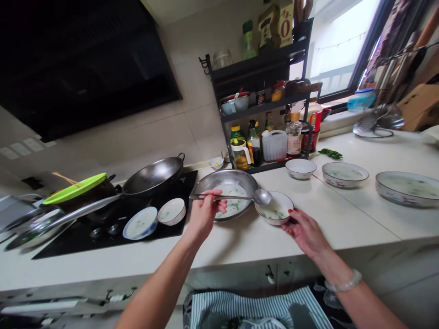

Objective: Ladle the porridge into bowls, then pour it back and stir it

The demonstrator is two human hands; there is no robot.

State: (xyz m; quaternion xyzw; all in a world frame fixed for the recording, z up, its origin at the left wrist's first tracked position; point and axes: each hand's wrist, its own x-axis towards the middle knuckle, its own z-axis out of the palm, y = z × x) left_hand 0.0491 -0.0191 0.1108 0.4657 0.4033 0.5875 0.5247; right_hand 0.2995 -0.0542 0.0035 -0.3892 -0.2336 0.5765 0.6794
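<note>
My left hand [205, 214] is closed on the handle of a metal ladle [261, 197], whose bowl hangs over a small white bowl [274, 208] holding pale soup with green bits. My right hand [303, 230] holds that bowl's near rim, fingers curled against it. Just left stands a large steel basin [209, 182] with more of the pale soup, partly hidden behind my left hand.
Two filled small bowls [140, 223] sit on the black cooktop [82, 235] beside a wok [155, 175] and a green-lidded pot [73, 188]. Three more dishes [345, 174] line the white counter on the right. A black rack of bottles [262, 141] stands behind.
</note>
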